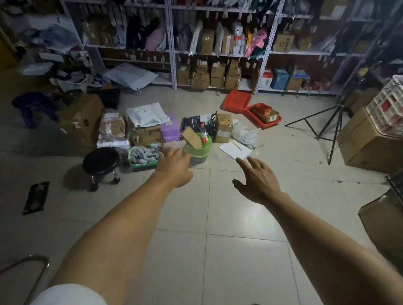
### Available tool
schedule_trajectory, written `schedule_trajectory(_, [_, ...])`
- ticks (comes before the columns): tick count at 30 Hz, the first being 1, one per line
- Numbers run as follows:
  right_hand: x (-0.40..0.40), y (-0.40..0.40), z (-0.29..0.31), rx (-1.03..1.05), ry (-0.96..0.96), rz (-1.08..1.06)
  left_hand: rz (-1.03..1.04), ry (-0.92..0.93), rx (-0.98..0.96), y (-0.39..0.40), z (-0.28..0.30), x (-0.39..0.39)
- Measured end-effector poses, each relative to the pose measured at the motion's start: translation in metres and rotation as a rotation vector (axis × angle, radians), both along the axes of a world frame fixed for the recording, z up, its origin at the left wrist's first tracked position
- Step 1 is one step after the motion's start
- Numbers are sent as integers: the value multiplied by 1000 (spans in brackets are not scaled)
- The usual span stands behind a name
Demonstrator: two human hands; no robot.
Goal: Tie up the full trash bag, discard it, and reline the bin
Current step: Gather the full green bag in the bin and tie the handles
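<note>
A small dark bin [199, 158] stands on the tiled floor, lined with a green trash bag [204, 149] folded over its rim. A piece of cardboard [192, 137] and a plastic bottle with a red label [204, 132] stick out of the top. My left hand [173, 168] is stretched out with its fingers spread, its fingertips overlapping the bin's left rim in this view; I cannot tell whether they touch it. My right hand [256, 177] is open too, held out to the right of the bin and apart from it. Neither hand holds anything.
Cardboard boxes [145, 134] and a green basket [143, 156] crowd the bin's left; a black wheeled stool [101, 161] stands nearer. A notepad [235, 149], white sack [245, 132] and red trays [263, 116] lie right. A tripod [331, 127], big boxes [370, 148] and shelves [216, 42] surround.
</note>
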State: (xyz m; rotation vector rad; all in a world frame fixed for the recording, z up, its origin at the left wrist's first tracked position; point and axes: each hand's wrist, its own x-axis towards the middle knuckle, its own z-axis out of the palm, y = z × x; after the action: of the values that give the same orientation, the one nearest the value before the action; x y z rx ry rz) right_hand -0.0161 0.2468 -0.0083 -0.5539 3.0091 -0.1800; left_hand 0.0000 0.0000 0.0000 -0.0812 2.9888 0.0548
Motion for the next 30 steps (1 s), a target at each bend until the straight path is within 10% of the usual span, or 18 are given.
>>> schedule_trajectory(30, [-366,-61,-91,-11,-299,73,76,-251,37,-45,-68,-349])
